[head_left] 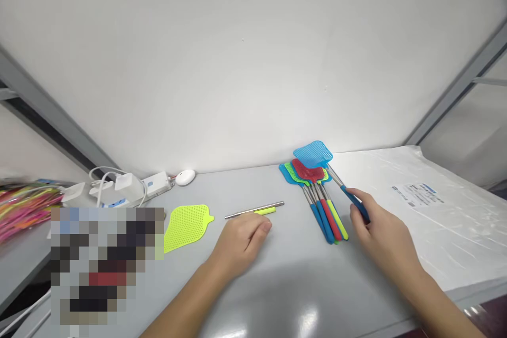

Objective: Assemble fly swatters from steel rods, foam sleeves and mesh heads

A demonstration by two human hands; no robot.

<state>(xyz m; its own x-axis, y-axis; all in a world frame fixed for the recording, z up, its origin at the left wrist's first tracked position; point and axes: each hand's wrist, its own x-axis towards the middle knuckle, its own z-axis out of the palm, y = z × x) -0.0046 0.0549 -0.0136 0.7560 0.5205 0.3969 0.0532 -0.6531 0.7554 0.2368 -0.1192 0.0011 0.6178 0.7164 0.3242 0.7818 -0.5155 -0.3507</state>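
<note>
My right hand (382, 229) is closed round the blue handle of a fly swatter (315, 154). The swatter's blue mesh head is raised above a stack of fly swatters (325, 219) with blue, red and yellow-green handles, all lying heads away from me. My left hand (245, 235) rests curled on the table, its fingertips tucked out of sight. Just beyond its knuckles lie a thin metal rod (273, 205) and a short yellow-green handle (267, 211), partly hidden by the hand. Left of it, a loose yellow-green mesh swatter head (188, 226) lies flat.
White plastic-wrapped packaging with a label (418, 194) covers the table's right side. A power strip (156, 184) with plugged-in chargers and a white oval device (185, 177) sit at the back left. Pink and yellow strands (27, 211) are at far left, near a pixelated area.
</note>
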